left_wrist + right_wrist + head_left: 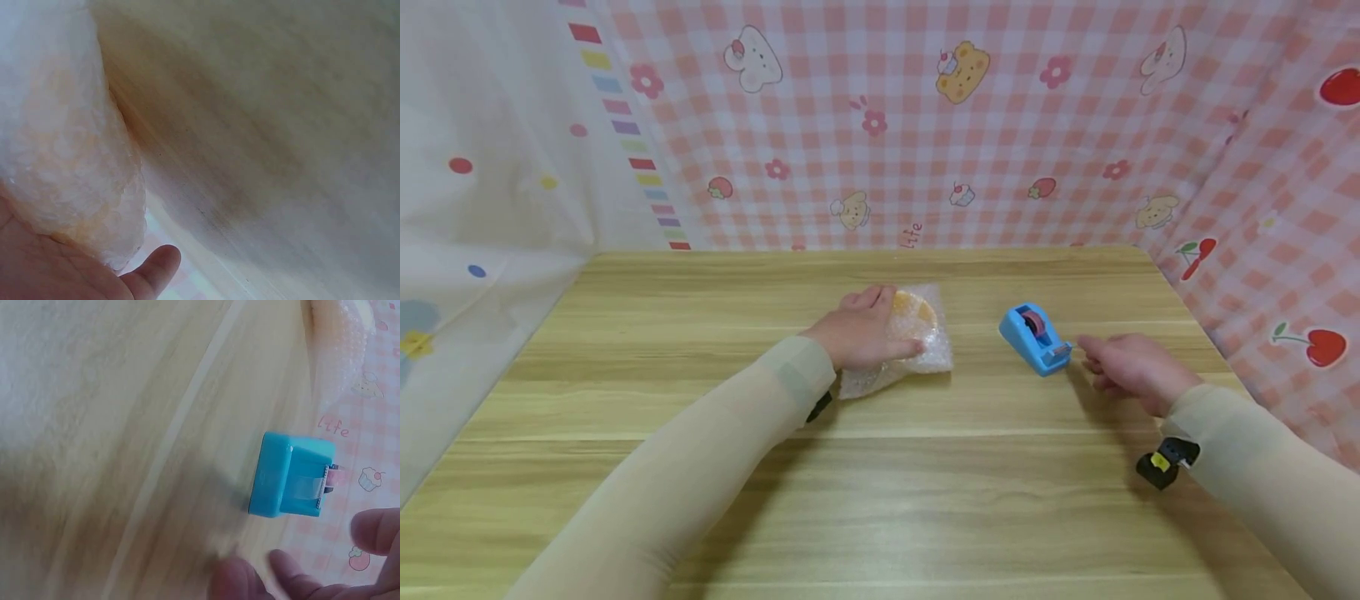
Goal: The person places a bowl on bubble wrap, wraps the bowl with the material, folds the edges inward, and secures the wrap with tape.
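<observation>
1. Left hand [857, 337], fingers extended, rests on the bubble-wrapped package [928, 337] near the far edge of the counter [865, 508].
2. Right hand [1131, 368], fingers released, is just beside the blue tape dispenser [1032, 342], toward the right edge.

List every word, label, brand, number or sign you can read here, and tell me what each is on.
"life": pink-red print on the checked cloth behind the table.
Blue tape dispenser: no lettering that I can make out.
Bubble-wrapped packet: none readable.
Black device at the right wrist: any marking is too small to read.
I can read no brands or numbers.
</observation>
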Motion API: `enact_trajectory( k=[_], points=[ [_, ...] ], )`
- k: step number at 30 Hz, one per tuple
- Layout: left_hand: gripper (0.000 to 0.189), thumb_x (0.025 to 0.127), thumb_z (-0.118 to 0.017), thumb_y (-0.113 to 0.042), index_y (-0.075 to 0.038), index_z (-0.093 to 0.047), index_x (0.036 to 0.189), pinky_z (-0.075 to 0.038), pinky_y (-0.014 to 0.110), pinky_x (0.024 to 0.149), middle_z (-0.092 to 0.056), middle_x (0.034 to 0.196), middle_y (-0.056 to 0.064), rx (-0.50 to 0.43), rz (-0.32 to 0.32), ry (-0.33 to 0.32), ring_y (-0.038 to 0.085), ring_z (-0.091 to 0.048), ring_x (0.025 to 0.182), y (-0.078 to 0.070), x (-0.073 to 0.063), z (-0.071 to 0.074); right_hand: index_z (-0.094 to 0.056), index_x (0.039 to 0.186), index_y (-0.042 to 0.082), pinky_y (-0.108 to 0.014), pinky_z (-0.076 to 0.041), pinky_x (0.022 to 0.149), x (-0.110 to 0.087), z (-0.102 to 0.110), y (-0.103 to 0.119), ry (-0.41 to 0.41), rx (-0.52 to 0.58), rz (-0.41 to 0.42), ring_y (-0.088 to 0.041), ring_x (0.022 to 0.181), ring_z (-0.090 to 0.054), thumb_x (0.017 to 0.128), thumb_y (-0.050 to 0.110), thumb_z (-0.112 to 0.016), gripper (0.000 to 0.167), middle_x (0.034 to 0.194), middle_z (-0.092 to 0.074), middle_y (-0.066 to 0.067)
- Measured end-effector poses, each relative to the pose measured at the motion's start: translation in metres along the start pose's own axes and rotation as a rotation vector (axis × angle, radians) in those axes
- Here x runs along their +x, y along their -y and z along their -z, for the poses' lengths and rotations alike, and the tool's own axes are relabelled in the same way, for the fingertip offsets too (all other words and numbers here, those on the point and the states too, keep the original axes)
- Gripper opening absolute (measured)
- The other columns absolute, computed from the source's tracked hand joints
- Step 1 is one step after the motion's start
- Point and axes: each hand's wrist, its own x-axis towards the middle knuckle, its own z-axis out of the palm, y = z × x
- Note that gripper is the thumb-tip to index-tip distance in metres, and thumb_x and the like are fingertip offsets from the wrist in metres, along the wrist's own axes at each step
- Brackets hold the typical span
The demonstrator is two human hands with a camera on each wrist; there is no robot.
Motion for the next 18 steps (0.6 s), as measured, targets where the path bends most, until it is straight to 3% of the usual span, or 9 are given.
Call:
enact_trajectory(
  k=[3,5,10,18],
  points=[
    [0.118,0.092,-0.046,-0.084,-0.007,-0.003,0.17,-0.019,0.05,0.133,-0.006,0.179,0.015,0.007,0.0,0.001,0.039,-0.01,0.164,-0.0001,-0.0001,0.0,-0.046,0.141,-0.016,-0.041,-0.056,0.096,-0.0011,-0.0009,0.0017,-0.017,-0.023,0.023,-0.032,0.111,-0.058,0.112,0.046,-0.035,0.069,0.125,-0.059,-0.024],
    [0.118,0.092,-0.046,-0.085,-0.007,-0.003,0.17,-0.019,0.05,0.133,-0.006,0.179,0.015,0.009,0.002,0.002,0.039,-0.01,0.164,0.0,-0.0002,0.0,-0.047,0.142,-0.016,-0.039,-0.057,0.095,-0.0007,-0.0024,0.003,-0.004,-0.006,0.04,-0.03,0.11,-0.058,0.113,0.043,-0.036,0.066,0.125,-0.06,-0.022],
    [0.118,0.092,-0.045,-0.085,-0.007,-0.003,0.17,-0.02,0.05,0.133,-0.006,0.179,0.014,0.01,0.002,-0.001,0.039,-0.011,0.164,0.0007,0.0005,-0.0004,-0.054,0.137,-0.012,-0.027,-0.055,0.083,0.0023,-0.0046,0.0031,0.046,0.076,0.041,-0.017,0.098,-0.056,0.113,0.037,-0.04,0.056,0.111,-0.065,-0.006],
    [0.118,0.091,-0.045,-0.086,-0.008,-0.003,0.17,-0.021,0.051,0.133,-0.006,0.179,0.013,0.006,0.005,0.002,0.039,-0.01,0.164,0.0013,0.0014,-0.0012,-0.069,0.12,-0.004,-0.028,-0.045,0.073,0.0051,-0.002,-0.0016,0.081,0.092,0.027,-0.015,0.083,-0.05,0.11,0.034,-0.053,0.042,0.085,-0.056,0.005]
  ],
)
